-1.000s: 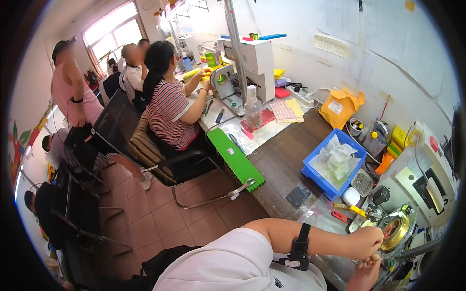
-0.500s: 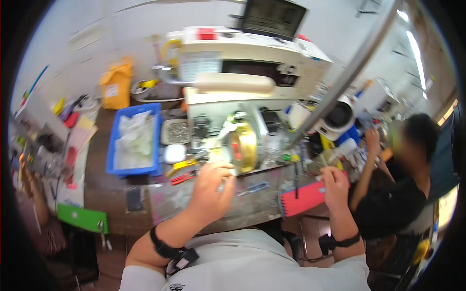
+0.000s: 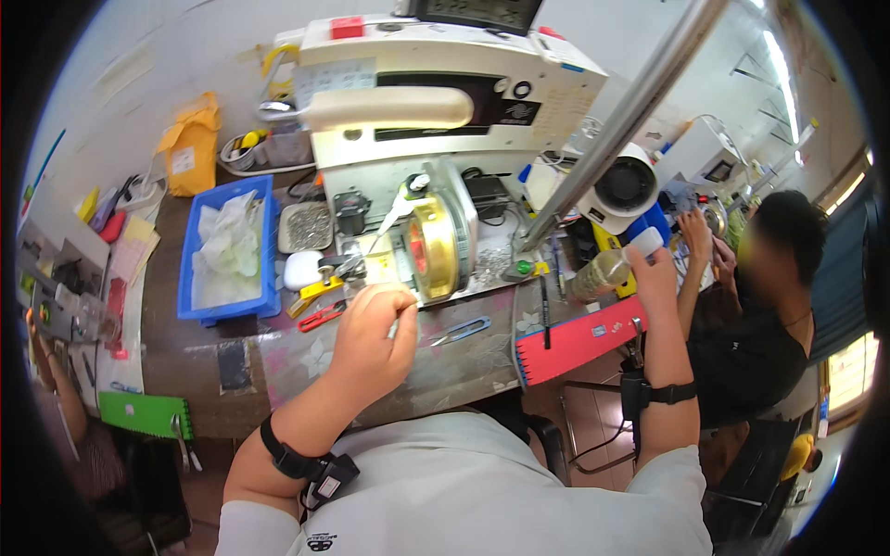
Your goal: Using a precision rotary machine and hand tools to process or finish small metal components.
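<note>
My left hand point(image 3: 375, 335) is closed over the near side of the bench, its fingertips curled out of sight, so what they hold, if anything, is hidden. Just beyond it stands a gold-coloured spool point(image 3: 436, 246) with a red centre, mounted upright at the front of a white machine point(image 3: 556, 97). Off to the right, my right hand point(image 3: 656, 280) has its fingers bent at the white cap of a clear bottle point(image 3: 601, 275), which lies tilted on the bench. Red-handled snips point(image 3: 321, 316) and a blue-handled tool point(image 3: 464, 330) lie near my left hand.
A blue bin point(image 3: 276, 278) with white plastic bags sits left, beside a tray of small metal parts point(image 3: 306, 227). A red board point(image 3: 579, 343) juts from the front edge. A metal pole point(image 3: 616, 134) slants across the right. A co-worker point(image 3: 756, 306) sits right; another person's hand point(image 3: 42, 347) shows left.
My right hand has moved forward to the bottle's cap. My left hand stays closed near the spool. The whole view has shifted, bringing the bench up and left in the picture.
</note>
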Demonstrator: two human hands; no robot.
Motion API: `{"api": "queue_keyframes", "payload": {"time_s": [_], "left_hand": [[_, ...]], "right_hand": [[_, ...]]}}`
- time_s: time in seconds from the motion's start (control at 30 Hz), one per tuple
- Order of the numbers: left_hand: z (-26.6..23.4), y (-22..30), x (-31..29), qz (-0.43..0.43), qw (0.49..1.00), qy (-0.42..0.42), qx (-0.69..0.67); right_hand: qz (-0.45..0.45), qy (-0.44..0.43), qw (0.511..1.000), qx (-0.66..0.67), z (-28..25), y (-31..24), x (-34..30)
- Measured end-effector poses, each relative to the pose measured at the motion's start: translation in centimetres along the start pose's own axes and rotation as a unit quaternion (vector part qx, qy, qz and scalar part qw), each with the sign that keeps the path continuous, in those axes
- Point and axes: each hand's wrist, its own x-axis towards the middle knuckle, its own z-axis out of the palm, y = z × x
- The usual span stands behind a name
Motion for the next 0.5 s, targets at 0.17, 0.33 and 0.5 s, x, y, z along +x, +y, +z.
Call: {"api": "queue_keyframes", "payload": {"time_s": [0.17, 0.33, 0.5], "left_hand": [[-0.4, -0.1, -0.3, 0.023, 1.000, 0.011, 0.004], [-0.6, -0.4, -0.7, 0.001, 1.000, 0.016, -0.011], [-0.6, -0.8, -1.1, 0.013, 0.999, 0.020, -0.032]], "right_hand": [[-0.116, 0.205, 0.949, 0.208, -1.9, -6.0, -1.5], [-0.100, 0.006, 0.908, 0.406, -0.3, -10.4, -7.5], [-0.131, -0.162, 0.850, 0.484, 2.1, -14.3, -11.8]]}}
